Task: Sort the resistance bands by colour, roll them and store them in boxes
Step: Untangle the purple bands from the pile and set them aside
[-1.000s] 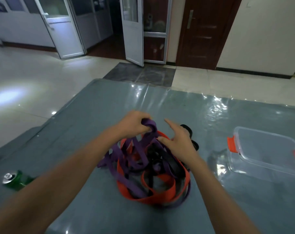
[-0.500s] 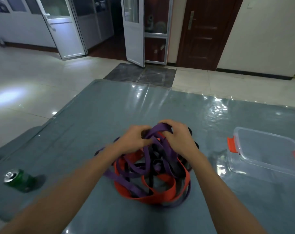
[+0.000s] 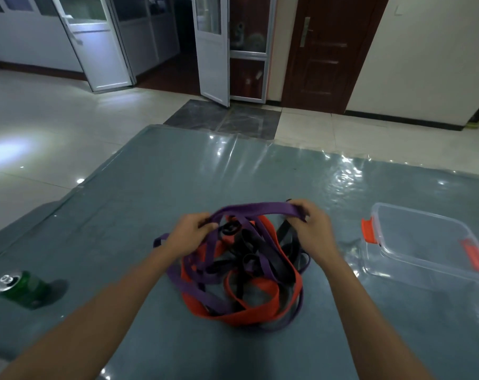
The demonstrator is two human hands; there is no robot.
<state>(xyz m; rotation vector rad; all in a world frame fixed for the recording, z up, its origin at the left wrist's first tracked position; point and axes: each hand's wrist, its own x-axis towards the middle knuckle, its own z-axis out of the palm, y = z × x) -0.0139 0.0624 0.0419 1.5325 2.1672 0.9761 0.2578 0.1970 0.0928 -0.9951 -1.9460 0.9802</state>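
Plainly, the purple band (image 3: pixel 256 209) is stretched side to side just above the far edge of the tangled pile (image 3: pixel 241 278) of purple, orange and black bands, its long axis running left to right across the person's front. The left hand (image 3: pixel 190 234) pinches its left end over the pile's left side, and the right hand (image 3: pixel 312 229) grips its right end with curled fingers over the pile's right side, both equally near. Freeing it likely calls for a lift straight up off the pile, with the clear box (image 3: pixel 419 242) lying open to the pile's right.
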